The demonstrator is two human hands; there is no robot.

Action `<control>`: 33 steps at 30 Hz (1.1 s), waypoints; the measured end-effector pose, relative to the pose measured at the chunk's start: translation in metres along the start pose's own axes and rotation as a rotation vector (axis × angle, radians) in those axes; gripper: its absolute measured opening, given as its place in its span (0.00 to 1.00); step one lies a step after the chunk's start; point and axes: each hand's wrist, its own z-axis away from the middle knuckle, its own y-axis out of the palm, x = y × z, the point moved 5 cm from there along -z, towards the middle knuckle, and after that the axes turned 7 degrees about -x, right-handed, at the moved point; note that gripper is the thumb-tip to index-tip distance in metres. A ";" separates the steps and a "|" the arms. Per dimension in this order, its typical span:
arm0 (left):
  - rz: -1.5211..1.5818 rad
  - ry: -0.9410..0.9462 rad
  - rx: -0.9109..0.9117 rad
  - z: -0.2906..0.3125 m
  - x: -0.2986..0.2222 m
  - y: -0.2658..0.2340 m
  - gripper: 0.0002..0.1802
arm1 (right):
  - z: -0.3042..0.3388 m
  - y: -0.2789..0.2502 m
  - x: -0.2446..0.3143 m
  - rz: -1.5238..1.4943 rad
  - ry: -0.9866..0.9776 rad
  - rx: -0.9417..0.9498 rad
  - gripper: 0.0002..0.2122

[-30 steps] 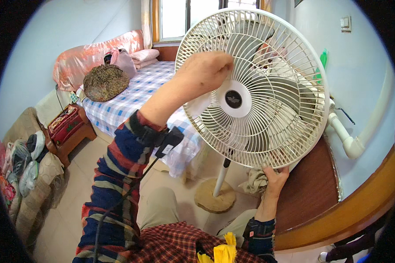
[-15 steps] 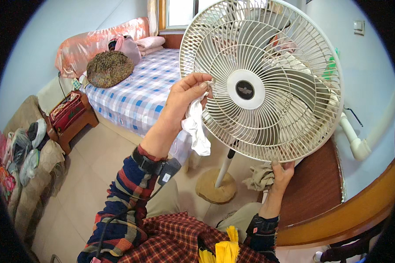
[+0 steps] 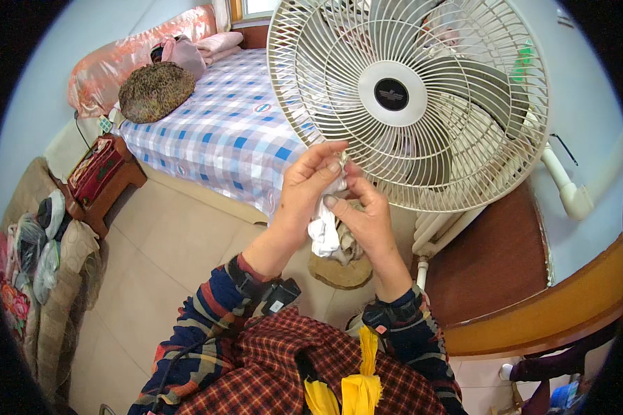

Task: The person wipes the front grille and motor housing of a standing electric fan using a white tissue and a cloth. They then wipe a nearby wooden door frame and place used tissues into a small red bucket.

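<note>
A white cloth [image 3: 323,238] hangs between my two hands in front of the fan. My left hand [image 3: 299,194] pinches its upper end between thumb and fingers. Close against it, my right hand [image 3: 372,220] has its fingers bent onto the white cloth, and a greyish-beige rag [image 3: 350,249] hangs beneath its palm. Just beyond my fingers stands a floor fan with a round white wire grille [image 3: 457,162], a dark centre cap [image 3: 391,94] and grey blades behind the wires. Its round tan base [image 3: 340,274] shows below the hands; they hide most of the pole.
A bed with a blue-and-white checked sheet [image 3: 214,138] lies beyond on the left, a patterned round cushion [image 3: 157,92] on it. A wooden stand [image 3: 121,173] and a cloth-covered seat with clothes [image 3: 45,242] are at left. White pipes [image 3: 567,194] and a brown board [image 3: 491,270] stand right.
My right hand has let go of the fan's lower rim and come over to the white cloth, bringing the beige rag along. My left hand has moved lower, and the view has shifted.
</note>
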 end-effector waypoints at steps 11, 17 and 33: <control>-0.564 0.166 0.140 0.007 -0.009 -0.044 0.10 | 0.000 -0.005 -0.021 -0.090 0.162 0.105 0.12; -0.812 0.538 0.158 0.012 -0.016 -0.033 0.05 | 0.000 0.012 -0.033 -0.168 0.188 0.289 0.15; -0.388 0.563 -0.336 -0.047 -0.092 -0.039 0.08 | 0.066 -0.081 -0.067 -0.088 0.107 -0.042 0.10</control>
